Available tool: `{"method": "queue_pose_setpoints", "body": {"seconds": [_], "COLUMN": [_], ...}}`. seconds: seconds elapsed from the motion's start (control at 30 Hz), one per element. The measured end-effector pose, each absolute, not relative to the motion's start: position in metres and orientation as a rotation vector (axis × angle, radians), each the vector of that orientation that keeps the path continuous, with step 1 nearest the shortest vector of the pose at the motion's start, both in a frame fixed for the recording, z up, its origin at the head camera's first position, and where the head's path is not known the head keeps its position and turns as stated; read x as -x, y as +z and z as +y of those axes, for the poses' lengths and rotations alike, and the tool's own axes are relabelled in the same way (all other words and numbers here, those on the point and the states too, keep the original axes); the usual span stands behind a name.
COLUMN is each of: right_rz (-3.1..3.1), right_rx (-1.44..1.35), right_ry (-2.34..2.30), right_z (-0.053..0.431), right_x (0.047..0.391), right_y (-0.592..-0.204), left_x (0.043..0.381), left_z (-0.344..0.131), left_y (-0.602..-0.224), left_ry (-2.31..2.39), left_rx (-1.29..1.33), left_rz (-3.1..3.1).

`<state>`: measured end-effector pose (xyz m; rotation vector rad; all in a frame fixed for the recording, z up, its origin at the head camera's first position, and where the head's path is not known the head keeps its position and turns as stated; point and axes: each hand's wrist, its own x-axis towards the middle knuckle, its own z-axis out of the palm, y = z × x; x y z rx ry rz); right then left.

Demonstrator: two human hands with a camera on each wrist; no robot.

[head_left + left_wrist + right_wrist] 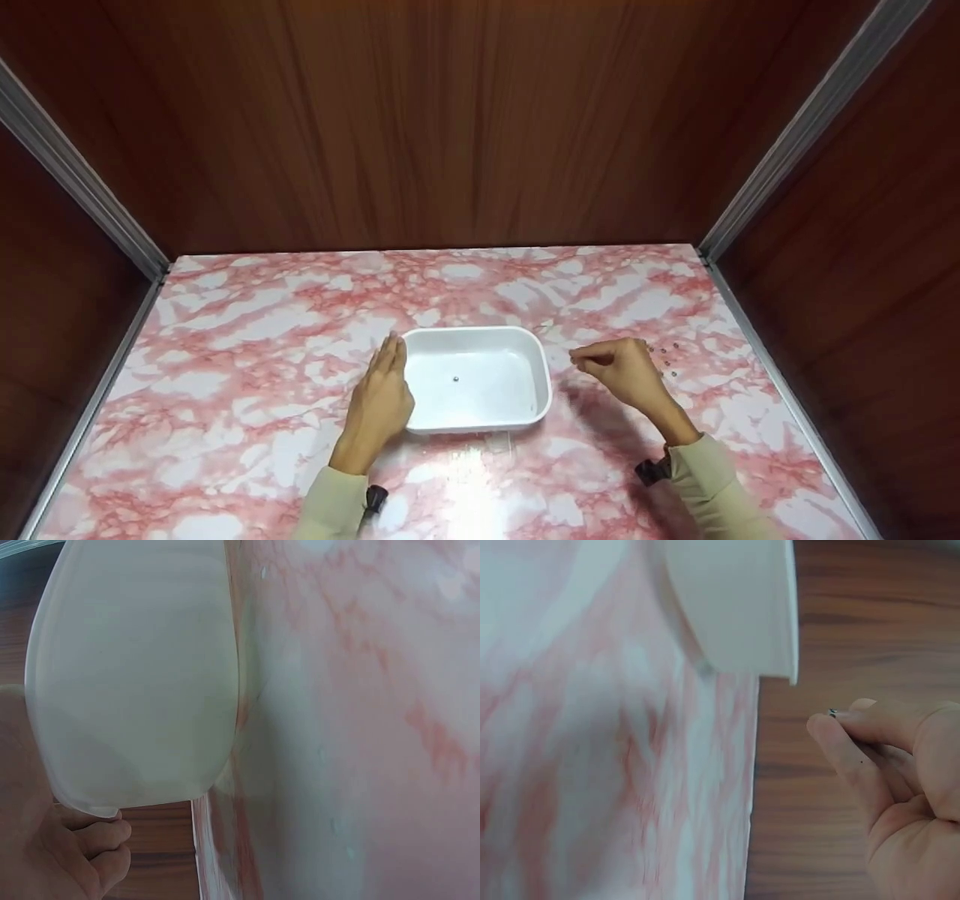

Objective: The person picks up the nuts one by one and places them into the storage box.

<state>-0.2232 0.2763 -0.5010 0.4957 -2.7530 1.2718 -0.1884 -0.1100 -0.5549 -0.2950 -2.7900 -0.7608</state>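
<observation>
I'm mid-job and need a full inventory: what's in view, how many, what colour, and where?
Tray: one, white, mid-table
Small piece in tray: one, dark grey, on its floor
Pinched small piece: one, dark and shiny, at right fingertips
Loose small pieces: at least five, grey, beyond right hand
Table: one, red-and-white marbled, underneath
Panels: three, brown wood-grain, back and sides
Metal strips: several, grey, along panel edges
Wrist devices: two, black, at cuffs
Sleeves: two, pale beige, forearms
Hands: left against tray's left end; right pinching
</observation>
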Motion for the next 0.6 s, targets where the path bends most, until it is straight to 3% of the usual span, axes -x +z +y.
{"method": "queue_pose_setpoints", "body": {"seconds": [0.6], "right_rz": [-2.726], "right_rx": [-0.380], "right_ry": [1.777], "right_z": [0.245], "right_x": [0.237], "right_y": [-0.491], "left_x": [0.188], "left_z": [-0.110], "left_y": [-0.553], "left_ry": [-0.798], "left_rx": [0.269], "left_rz": [-2.809]}}
